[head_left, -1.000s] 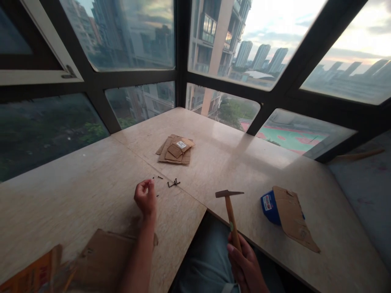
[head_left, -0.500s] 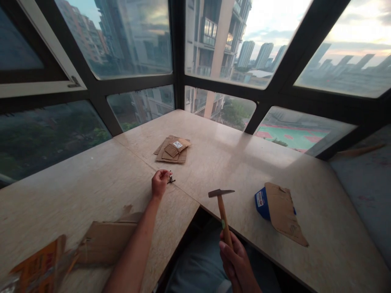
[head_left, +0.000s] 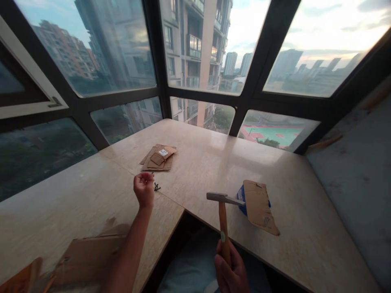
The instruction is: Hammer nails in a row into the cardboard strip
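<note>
Tall dark-framed windows (head_left: pixel 116 44) wrap the corner in front of you, with tower blocks and a green sports court beyond the glass. Below them runs the pale L-shaped worktop (head_left: pixel 214 162), cut away where you sit. At its near left edge lies a large flat cardboard sheet (head_left: pixel 91 256), blurred, partly behind your left forearm. To your right a blue box (head_left: pixel 241 199) rests on the worktop under a torn cardboard flap (head_left: pixel 259 207) that covers most of it. Farther off, near the middle, sits a small stack of cardboard pieces (head_left: pixel 159 158), one bearing a white label.

Your right hand (head_left: pixel 232 272) is low, off the worktop's edge, its grip closed around the wooden handle of the hammer (head_left: pixel 222 221). The hammer stands upright, its metal head level and just left of the blue box. Your left hand (head_left: pixel 144 190) is over the worktop, its grip curled shut with the fingertips pinched; whether they hold anything is too small to tell. Just beside it, to the right, lie a few small black nails (head_left: pixel 157 187), between the hand and the stack.
</note>
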Motion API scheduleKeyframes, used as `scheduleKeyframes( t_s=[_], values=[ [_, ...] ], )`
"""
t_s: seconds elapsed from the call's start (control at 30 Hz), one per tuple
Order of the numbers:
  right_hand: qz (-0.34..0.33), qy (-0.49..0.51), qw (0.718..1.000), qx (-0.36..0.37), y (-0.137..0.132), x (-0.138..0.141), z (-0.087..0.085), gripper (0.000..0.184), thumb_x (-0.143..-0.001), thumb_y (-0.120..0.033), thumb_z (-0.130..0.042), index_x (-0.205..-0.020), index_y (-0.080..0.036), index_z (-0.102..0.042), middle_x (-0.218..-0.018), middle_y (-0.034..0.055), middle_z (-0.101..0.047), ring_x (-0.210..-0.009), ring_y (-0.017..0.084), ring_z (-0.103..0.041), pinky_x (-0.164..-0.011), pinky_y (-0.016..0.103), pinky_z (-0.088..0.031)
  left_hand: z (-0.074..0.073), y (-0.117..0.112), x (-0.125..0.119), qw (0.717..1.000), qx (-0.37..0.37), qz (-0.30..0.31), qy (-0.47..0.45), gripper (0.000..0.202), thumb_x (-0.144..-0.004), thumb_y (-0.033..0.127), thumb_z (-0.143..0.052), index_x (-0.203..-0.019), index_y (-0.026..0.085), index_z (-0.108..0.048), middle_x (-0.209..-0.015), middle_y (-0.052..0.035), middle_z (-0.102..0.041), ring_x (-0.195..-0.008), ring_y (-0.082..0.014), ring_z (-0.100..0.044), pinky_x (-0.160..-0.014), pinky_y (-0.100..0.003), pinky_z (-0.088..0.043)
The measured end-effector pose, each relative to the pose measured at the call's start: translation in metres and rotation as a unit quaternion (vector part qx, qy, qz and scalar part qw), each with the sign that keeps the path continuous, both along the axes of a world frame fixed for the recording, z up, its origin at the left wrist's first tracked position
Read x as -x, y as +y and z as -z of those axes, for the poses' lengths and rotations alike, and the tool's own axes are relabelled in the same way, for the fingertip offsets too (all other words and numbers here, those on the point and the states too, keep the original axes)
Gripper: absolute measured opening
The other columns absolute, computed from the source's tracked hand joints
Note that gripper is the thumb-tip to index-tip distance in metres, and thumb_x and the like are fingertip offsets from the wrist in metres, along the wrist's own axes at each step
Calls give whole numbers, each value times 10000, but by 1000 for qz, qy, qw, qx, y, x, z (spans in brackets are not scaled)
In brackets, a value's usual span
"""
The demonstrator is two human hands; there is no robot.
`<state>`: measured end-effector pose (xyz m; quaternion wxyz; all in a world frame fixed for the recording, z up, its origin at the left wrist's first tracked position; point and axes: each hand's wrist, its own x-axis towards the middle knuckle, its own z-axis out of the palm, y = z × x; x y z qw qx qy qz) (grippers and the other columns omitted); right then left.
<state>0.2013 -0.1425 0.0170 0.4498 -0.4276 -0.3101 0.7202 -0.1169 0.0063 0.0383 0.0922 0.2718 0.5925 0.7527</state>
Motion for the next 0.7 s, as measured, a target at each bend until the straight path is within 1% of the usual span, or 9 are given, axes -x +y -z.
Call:
scheduleKeyframes(
  t_s=[0.07, 0.1, 0.17, 0.23, 0.3, 0.4, 0.5, 0.6, 0.7],
  values=[
    [13, 5, 1000, -13, 0, -3, -7, 472, -717, -554, -742, -920, -201, -503, -441, -128, -344, -321, 3, -171, -319, 139, -111, -24, -3, -27, 996, -53, 46, -54, 299, -676, 271, -709, -926, 166, -581, -755, 4, -608, -721, -129, -629, -664, -241, -489],
    [19, 11, 1000, -18, 1, -4, -10, 454, -724, -545, -739, -906, -202, -505, -437, -127, -338, -321, 4, -166, -324, 144, -108, -35, -5, -43, 990, -67, 83, -93, 339, -682, 274, -717, -982, 172, -599, -746, 8, -611, -720, -120, -624, -657, -226, -484],
    [41, 32, 998, -20, 4, -8, -14, 436, -713, -524, -754, -878, -205, -507, -447, -127, -317, -342, 7, -157, -344, 150, -113, -53, -8, -78, 967, -82, 156, -186, 332, -679, 290, -738, -973, 173, -637, -721, 15, -613, -691, -100, -608, -638, -202, -479],
    [71, 52, 996, -20, 6, -14, -15, 445, -674, -509, -786, -846, -204, -512, -476, -125, -294, -378, 10, -153, -371, 154, -127, -63, -11, -114, 935, -78, 215, -269, 291, -686, 301, -755, -926, 166, -663, -682, 18, -608, -669, -90, -602, -617, -184, -476],
    [99, 57, 993, -24, 5, -23, -14, 459, -641, -516, -803, -813, -198, -520, -503, -118, -283, -405, 14, -165, -394, 160, -143, -65, -12, -151, 897, -58, 260, -352, 248, -688, 266, -772, -887, 161, -668, -688, 13, -619, -666, -92, -615, -602, -181, -487],
    [125, 36, 991, -36, 2, -44, -9, 473, -625, -541, -804, -790, -190, -534, -518, -107, -296, -426, 21, -188, -417, 170, -142, -64, -9, -200, 833, -27, 318, -452, 163, -694, 177, -770, -768, 147, -628, -712, 2, -636, -660, -112, -642, -574, -201, -518],
    [153, -3, 987, -56, -3, -71, -9, 472, -617, -536, -812, -789, -181, -553, -531, -91, -332, -443, 30, -217, -423, 175, -140, -65, -3, -239, 781, -20, 383, -493, 134, -733, 93, -717, -817, 149, -629, -715, 2, -638, -649, -112, -651, -562, -202, -536],
    [177, -24, 983, -40, -3, -98, -21, 489, -616, -522, -823, -840, -172, -565, -543, -92, -355, -442, 22, -221, -416, 166, -148, -72, 6, -265, 749, -24, 436, -498, 255, -769, 26, -650, -990, 154, -644, -748, -9, -654, -665, -104, -657, -572, -187, -544],
    [198, -27, 980, -19, 2, -122, -39, 516, -635, -495, -825, -933, -175, -551, -543, -100, -383, -414, 6, -204, -382, 140, -137, -80, 18, -281, 735, -3, 464, -495, 220, -802, 12, -604, -987, 125, -642, -758, -31, -671, -689, -99, -671, -602, -171, -554]
  ],
)
